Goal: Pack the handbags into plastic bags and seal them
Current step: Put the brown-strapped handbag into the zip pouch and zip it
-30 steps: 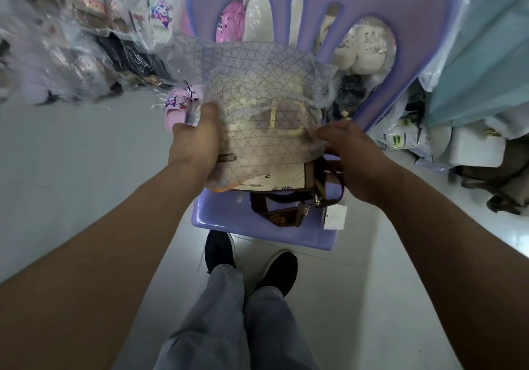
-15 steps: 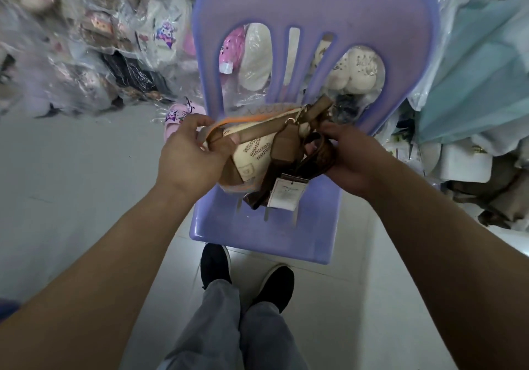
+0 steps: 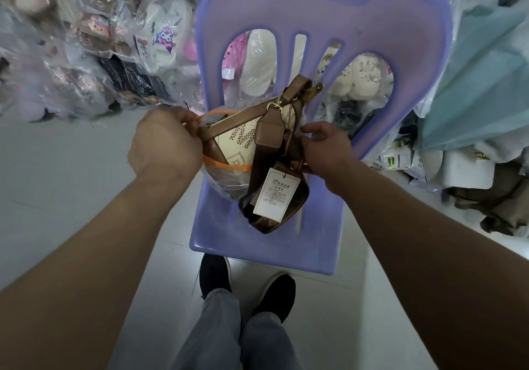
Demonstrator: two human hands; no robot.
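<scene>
A cream handbag (image 3: 243,140) with brown trim sits partly inside a clear plastic bag (image 3: 226,182) that has an orange rim, above the seat of a purple plastic chair (image 3: 320,11). My left hand (image 3: 166,143) grips the bag's orange rim at its left side. My right hand (image 3: 323,146) holds the right side, fingers curled by the brown strap (image 3: 266,163). The strap and a white paper tag (image 3: 276,195) hang out over the seat.
Piles of plastic-wrapped slippers and toys (image 3: 108,46) fill the floor at the back left and behind the chair. Teal fabric (image 3: 483,83) and more bagged goods lie at the right. My feet in black shoes (image 3: 246,289) stand on the pale floor below the chair.
The patterned plastic sheet that covered the handbag a second ago is gone from view. The handbag now stands in the orange-rimmed bag, with strap and tag dropped lower over the seat.
</scene>
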